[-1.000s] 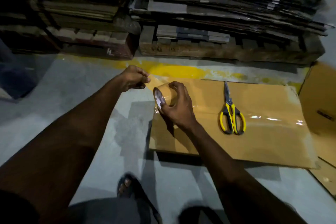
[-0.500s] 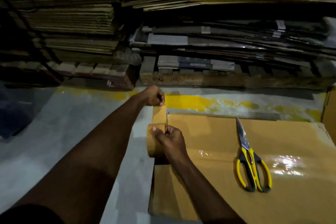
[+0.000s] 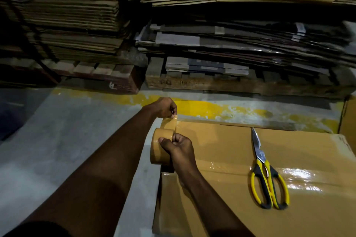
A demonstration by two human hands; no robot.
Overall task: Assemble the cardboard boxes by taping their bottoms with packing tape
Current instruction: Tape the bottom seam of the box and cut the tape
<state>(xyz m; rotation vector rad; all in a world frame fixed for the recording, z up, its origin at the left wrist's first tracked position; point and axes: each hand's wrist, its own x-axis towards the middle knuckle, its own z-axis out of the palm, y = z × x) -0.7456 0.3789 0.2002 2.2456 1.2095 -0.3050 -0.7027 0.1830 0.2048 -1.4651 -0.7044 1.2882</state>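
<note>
A new strip looks to be just starting. The brown roll of packing tape (image 3: 159, 147) stands on edge at the ten o'clock corner of the flat tan cardboard box (image 3: 221, 146), which lies on the grey concrete floor (image 3: 63, 132). A short length of tape runs from the roll toward twelve o'clock. The left hand (image 3: 165, 107) has its grip clamped on the free end (image 3: 170, 122), pinching it between thumb and curled fingertips just past the box's far edge. The right hand (image 3: 180, 148) has its grip closed round the roll, thumb over the outer face and fingers bunched at the side. In this dim light I can't tell whether they reach into the core, or whether the tape has touched the cardboard yet. A glossy band of tape (image 3: 300, 177) already crosses the box toward four o'clock. I'd judge the next move calls for pressing the free end down over the edge, then drawing the roll back taut and straight. The yellow-and-black-handled steel scissors (image 3: 266, 181) lie on the box at three o'clock from the roll, well apart from both hands, ready for the cut.
</note>
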